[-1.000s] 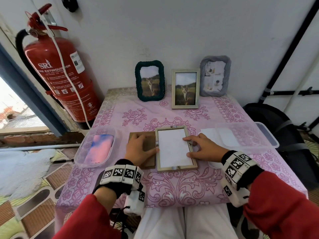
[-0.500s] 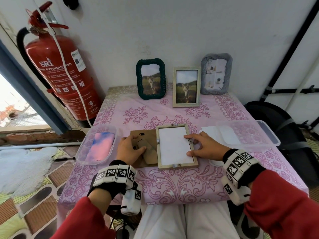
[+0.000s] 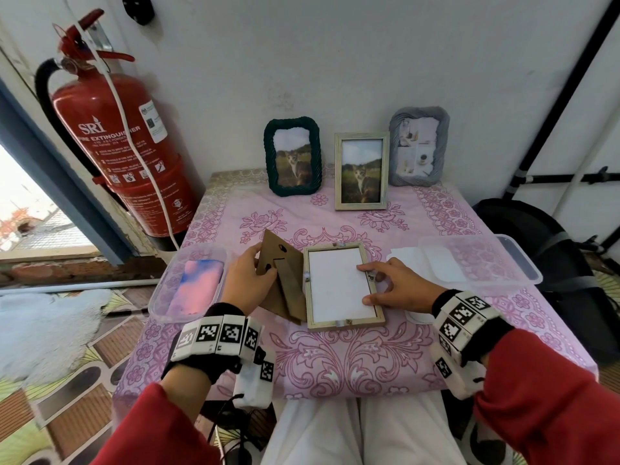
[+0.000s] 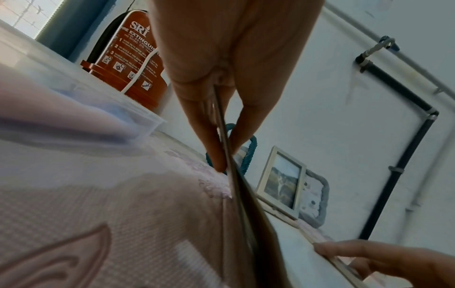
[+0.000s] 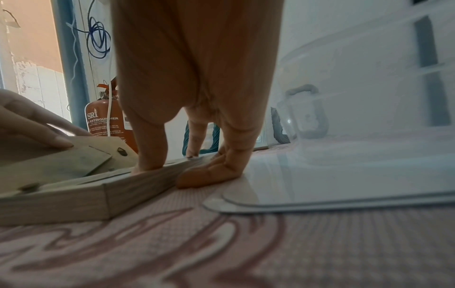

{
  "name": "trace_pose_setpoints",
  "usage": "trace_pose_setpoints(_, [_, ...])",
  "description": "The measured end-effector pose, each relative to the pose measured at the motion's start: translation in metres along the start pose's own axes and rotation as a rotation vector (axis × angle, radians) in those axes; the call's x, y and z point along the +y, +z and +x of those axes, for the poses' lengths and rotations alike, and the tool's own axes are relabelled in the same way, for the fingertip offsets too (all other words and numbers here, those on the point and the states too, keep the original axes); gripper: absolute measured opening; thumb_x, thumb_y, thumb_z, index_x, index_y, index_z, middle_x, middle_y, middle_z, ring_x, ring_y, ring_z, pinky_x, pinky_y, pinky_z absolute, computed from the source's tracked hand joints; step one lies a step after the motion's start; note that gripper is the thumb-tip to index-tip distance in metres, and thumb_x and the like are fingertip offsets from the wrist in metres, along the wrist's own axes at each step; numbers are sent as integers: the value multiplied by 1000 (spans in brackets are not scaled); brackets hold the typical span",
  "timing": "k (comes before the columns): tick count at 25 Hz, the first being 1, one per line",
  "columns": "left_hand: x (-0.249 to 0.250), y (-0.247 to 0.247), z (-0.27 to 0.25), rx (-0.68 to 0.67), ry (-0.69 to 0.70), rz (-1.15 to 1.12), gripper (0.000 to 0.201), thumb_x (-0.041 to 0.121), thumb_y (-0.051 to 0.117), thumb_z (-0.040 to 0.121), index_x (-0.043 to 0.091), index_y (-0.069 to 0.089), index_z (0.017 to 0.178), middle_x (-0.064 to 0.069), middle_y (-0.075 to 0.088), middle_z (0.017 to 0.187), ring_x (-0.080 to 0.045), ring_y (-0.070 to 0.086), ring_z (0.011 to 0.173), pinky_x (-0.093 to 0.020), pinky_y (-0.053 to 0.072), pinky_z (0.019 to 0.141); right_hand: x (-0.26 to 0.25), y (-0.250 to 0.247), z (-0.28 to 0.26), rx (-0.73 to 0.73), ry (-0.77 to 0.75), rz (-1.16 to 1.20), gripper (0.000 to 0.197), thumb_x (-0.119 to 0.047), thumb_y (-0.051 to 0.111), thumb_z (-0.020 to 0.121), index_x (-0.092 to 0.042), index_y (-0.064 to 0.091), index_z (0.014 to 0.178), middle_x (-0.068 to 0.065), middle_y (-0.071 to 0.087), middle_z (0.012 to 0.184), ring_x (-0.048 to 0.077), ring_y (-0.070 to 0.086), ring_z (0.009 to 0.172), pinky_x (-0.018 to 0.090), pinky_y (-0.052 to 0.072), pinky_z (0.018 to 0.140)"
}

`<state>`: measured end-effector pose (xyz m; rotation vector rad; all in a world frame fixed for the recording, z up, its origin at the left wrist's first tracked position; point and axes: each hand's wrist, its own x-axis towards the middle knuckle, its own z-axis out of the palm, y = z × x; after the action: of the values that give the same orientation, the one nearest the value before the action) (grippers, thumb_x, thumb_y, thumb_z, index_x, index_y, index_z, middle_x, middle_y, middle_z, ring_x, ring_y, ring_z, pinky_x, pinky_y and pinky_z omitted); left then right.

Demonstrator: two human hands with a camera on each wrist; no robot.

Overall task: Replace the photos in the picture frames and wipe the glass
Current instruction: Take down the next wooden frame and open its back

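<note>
A light wooden picture frame (image 3: 345, 325) lies face down on the pink tablecloth, a white sheet (image 3: 339, 285) showing in its back. My left hand (image 3: 248, 280) pinches the brown cardboard backing board (image 3: 280, 263) with its fold-out stand and holds it tilted up, just left of the frame. In the left wrist view the board (image 4: 222, 132) runs edge-on between thumb and fingers. My right hand (image 3: 394, 286) rests on the frame's right rail. In the right wrist view, thumb and a fingertip press on the rail (image 5: 138, 185), with the other fingers curled beside it.
Three frames stand at the back wall: green (image 3: 292, 156), wooden (image 3: 362, 171), grey (image 3: 419, 146). A clear tub holding a pink-blue cloth (image 3: 198, 283) sits left, a clear tub (image 3: 503, 263) over white sheets right. Fire extinguisher (image 3: 124, 146) at left, black bag (image 3: 536, 236) at right.
My left hand has picked the backing board up off the cloth and tilted it upright beside the frame. The right hand stays on the frame's right rail.
</note>
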<state>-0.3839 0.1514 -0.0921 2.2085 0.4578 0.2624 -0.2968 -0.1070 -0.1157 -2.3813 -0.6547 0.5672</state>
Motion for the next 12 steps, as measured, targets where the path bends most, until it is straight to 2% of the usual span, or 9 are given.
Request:
trace_pose_setpoints(3, [6,-1,-1,-29,-7,-60,52,3,52,86,16,43,135,-15,64,111,-27,59,99,-40,49,90,0,0,1,4,0,-2,70,-31,72,78,-25,38,140,4,34,108,12,41,97,18,33,93])
trace_pose_setpoints(7, [14,-5,0,118,52,-126,48,3,51,89,16,42,135,-8,61,115,-25,58,104,-40,48,92,1,0,2,1,2,-8,72,-32,73,78,-25,38,140,4,34,108,12,42,98,17,33,94])
trace_pose_setpoints(9, [17,-6,0,142,63,-202,49,5,53,90,16,41,136,-6,60,111,-20,57,99,-34,49,86,2,0,2,-3,-2,-15,72,-32,73,78,-25,37,140,4,34,108,12,42,95,17,33,93])
trace_pose_setpoints(12, [20,-1,0,52,31,-349,50,4,58,88,14,41,135,-7,58,110,-17,56,96,-28,51,75,1,0,2,1,-5,-11,71,-31,73,78,-25,38,140,3,35,108,10,42,91,17,33,91])
